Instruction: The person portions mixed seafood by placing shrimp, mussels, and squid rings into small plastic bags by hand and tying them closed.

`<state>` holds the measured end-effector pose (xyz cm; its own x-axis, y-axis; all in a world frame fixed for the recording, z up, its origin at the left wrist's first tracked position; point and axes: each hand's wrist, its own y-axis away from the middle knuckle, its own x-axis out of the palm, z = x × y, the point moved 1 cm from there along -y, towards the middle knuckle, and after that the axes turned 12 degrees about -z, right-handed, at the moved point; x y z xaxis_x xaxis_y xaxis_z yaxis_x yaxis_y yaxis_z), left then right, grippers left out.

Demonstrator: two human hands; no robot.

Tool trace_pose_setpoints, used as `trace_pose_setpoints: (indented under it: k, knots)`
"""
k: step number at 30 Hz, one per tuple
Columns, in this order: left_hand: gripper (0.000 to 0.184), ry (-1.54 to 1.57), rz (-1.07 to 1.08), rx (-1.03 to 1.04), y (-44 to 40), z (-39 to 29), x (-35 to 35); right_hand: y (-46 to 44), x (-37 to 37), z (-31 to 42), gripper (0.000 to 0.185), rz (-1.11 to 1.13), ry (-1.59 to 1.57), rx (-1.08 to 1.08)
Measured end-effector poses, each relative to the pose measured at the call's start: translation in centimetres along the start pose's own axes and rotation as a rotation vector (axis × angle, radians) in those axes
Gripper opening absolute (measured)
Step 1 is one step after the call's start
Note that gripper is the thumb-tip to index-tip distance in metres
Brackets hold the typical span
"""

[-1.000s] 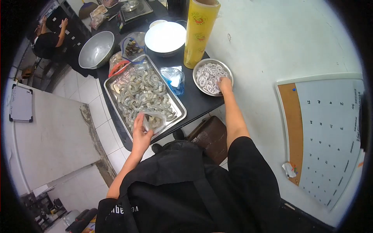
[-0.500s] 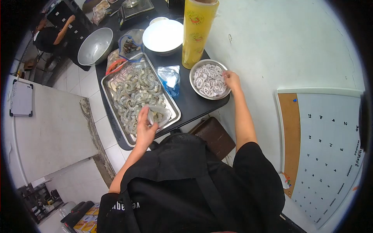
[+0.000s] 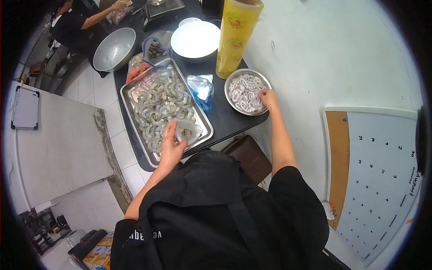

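Observation:
My left hand (image 3: 173, 146) grips the rim of a clear plastic bag (image 3: 189, 130), held open over the near corner of a metal tray (image 3: 208, 130). Some shrimp show inside the bag. Many raw grey shrimp (image 3: 162, 105) lie spread in the tray. At the right, my right hand (image 3: 269, 98) has its fingers closed at the edge of a round metal bowl (image 3: 227, 96). Whitish rings (image 3: 245, 90), like cut squid, fill that bowl. What my right fingertips hold, if anything, is too small to make out.
A tall yellow roll (image 3: 234, 40) stands behind the bowl. Nearby are a white round lid (image 3: 195, 39), a blue and clear plastic packet (image 3: 201, 90), bagged food (image 3: 155, 49) and a large metal bowl (image 3: 114, 49). Another person (image 3: 78, 24) reaches over the table's far end.
My right hand has moved from over the rings, out to the bowl's right rim and slightly back in. The other person has come closer to the table and reaches toward packs there.

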<state>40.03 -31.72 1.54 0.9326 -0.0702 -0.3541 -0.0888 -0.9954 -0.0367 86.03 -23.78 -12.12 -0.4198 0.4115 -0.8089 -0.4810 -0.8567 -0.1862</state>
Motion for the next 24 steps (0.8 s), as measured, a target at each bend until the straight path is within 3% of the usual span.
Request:
trace_pose_setpoints:
  k: [4,6,7,12,14,15,16,18,22,24]
  knots:
    - [0.067,0.024,-0.007,-0.002,0.0,0.4,-0.4,0.9,1.4,1.9,0.024,0.009,0.039,0.154]
    - [0.067,-0.012,-0.004,0.003,0.2,0.2,-0.5,1.6,3.2,2.0,0.025,-0.176,0.231,-0.277]
    - [0.067,-0.069,0.005,0.022,0.3,0.1,-0.6,1.1,3.8,1.7,0.023,-0.083,0.201,-0.086]
    - [0.066,-0.086,0.016,-0.023,0.4,-0.3,-1.1,-1.5,3.0,-0.3,0.015,-0.032,0.039,0.133]
    - [0.066,-0.03,-0.019,-0.007,0.5,0.2,-1.1,-2.0,1.9,-0.5,0.015,-0.238,-0.341,0.215]
    - [0.066,-0.03,-0.019,-0.008,0.6,0.2,-1.2,-0.4,-1.8,4.1,0.02,-0.183,-0.362,0.283]
    - [0.065,-0.036,-0.023,-0.015,0.7,0.2,-1.2,-0.2,-1.6,3.8,0.02,-0.185,-0.362,0.283]
    - [0.065,-0.038,-0.031,-0.016,0.5,0.1,-1.0,0.0,-0.4,2.7,0.021,-0.125,-0.101,0.092]
    - [0.067,-0.093,-0.052,0.025,0.5,0.2,-0.6,1.6,2.4,3.7,0.023,0.051,0.152,0.028]
    - [0.068,-0.067,-0.069,0.016,0.4,0.0,-0.3,2.7,3.4,4.9,0.029,0.073,0.318,0.118]
